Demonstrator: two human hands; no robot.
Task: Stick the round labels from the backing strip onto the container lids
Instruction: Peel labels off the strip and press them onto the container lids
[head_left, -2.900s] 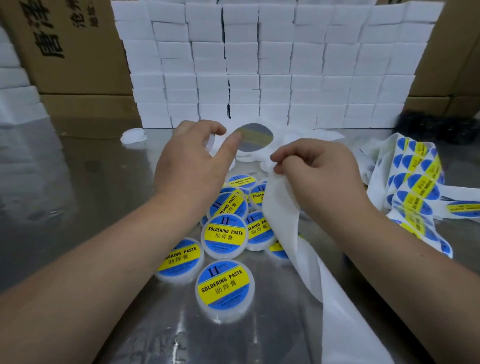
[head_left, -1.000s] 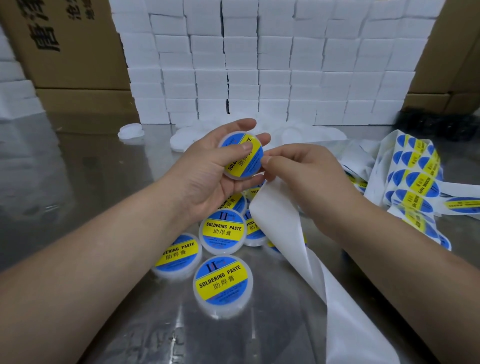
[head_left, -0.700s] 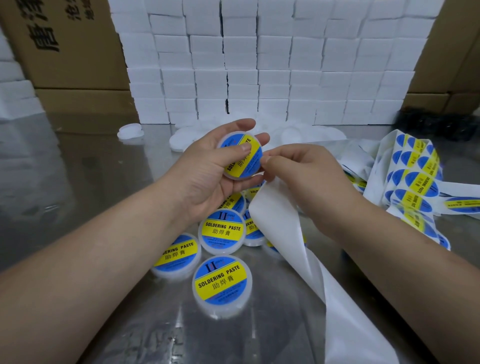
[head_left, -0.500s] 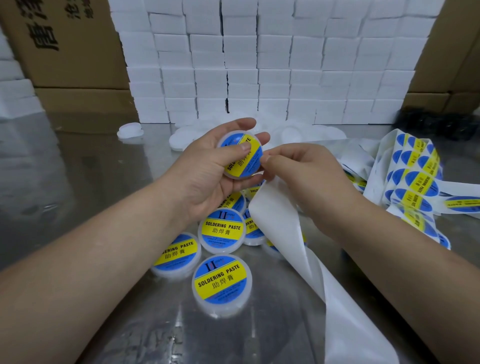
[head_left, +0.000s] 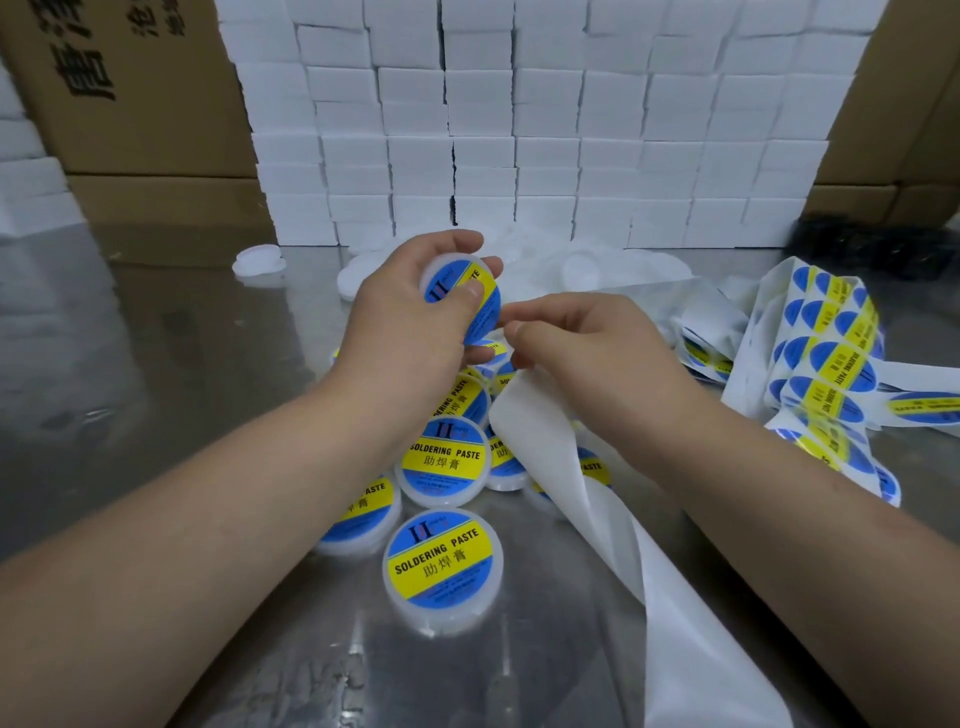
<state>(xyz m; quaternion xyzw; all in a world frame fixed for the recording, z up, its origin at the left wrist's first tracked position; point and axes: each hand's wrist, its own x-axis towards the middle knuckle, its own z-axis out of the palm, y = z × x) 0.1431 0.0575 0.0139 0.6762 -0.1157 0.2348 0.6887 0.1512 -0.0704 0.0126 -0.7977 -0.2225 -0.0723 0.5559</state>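
Observation:
My left hand (head_left: 410, 317) grips a round white container (head_left: 480, 306) above the table, its thumb pressing on the blue and yellow label on the lid. My right hand (head_left: 587, 353) sits just right of it and pinches the top of the white backing strip (head_left: 550, 467), which trails down toward me. Several labelled containers (head_left: 444, 566) lie on the metal table below my hands. More strip with unpeeled round labels (head_left: 826, 358) is bunched at the right.
A wall of white boxes (head_left: 519, 130) stands at the back, flanked by cardboard cartons (head_left: 140, 93). Unlabelled white lids (head_left: 582, 270) lie heaped before the boxes, and one lid (head_left: 258, 258) sits apart at left. The metal table (head_left: 156, 364) is reflective.
The left hand went from holding a peeled label to gripping a labelled container; in the last half second it tilted the container and slid its thumb across the label. The right hand has loosened slightly.

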